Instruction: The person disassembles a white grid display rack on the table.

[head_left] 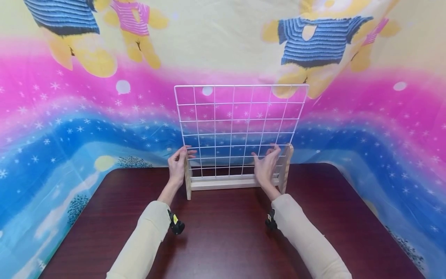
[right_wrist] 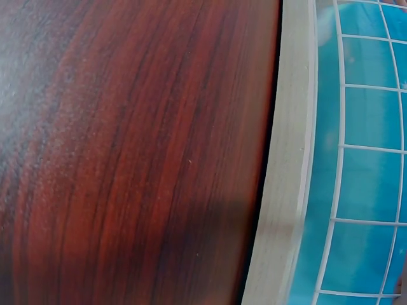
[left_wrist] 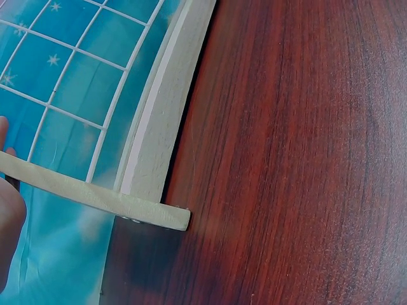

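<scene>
A white wire grid (head_left: 240, 119) stands upright in a pale wooden stand, between two side posts joined by a low crossbar (head_left: 223, 183). My left hand (head_left: 177, 166) grips the upper part of the left post; the left wrist view shows fingers on both sides of that post (left_wrist: 95, 191). In front of the grid's lower right part is my right hand (head_left: 266, 166), thumb stretched out to the left and fingertips at the wires beside the right post (head_left: 287, 168). Whether those fingertips pass through the grid cannot be told. The right wrist view shows the crossbar (right_wrist: 286, 140) and grid (right_wrist: 339, 152).
The stand rests near the back edge of a dark red wooden table (head_left: 223, 240). Behind it hangs a printed cloth (head_left: 223, 46) with bears and snowflakes, which also runs along both sides of the table.
</scene>
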A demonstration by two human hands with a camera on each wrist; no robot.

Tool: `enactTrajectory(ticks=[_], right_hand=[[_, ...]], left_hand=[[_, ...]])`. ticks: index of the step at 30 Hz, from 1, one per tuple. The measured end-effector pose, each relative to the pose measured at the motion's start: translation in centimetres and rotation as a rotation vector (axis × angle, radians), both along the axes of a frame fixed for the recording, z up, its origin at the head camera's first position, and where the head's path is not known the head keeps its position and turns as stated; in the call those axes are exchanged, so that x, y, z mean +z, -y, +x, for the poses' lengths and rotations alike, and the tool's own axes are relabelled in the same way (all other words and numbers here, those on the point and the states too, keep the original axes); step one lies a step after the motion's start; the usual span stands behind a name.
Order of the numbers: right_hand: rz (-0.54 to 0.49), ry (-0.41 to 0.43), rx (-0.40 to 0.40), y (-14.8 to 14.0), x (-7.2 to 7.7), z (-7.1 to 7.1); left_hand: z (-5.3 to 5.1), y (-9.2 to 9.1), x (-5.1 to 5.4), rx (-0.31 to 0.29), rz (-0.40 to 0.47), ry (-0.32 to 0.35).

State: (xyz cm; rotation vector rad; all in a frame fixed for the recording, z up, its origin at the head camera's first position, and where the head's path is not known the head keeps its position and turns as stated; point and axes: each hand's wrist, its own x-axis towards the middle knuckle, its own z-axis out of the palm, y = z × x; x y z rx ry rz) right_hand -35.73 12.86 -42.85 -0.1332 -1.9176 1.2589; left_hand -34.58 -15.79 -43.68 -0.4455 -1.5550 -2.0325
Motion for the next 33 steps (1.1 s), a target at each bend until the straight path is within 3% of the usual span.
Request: enactTrajectory(ticks=[7, 22, 28, 33], right_hand=[[0.011, -0.010, 0.000, -0.1, 0.5, 0.0], [0.017, -0.004, 0.008, 0.2, 1.1, -0.2], [0.005, 0.014, -0.001, 0.2, 1.0, 0.0], [0.006, -0.005, -0.003, 0.2, 1.1, 0.1]], left_hand=[[-0.1, 0.0, 0.1, -0.033, 0.003, 0.019], [0.1, 0.4, 0.2, -0.042, 0.020, 0.036], [0.4, 0.6, 0.9, -0.115, -0.016, 0.074], [0.8, 0.3, 2.1, -0.156, -0.019, 0.056]])
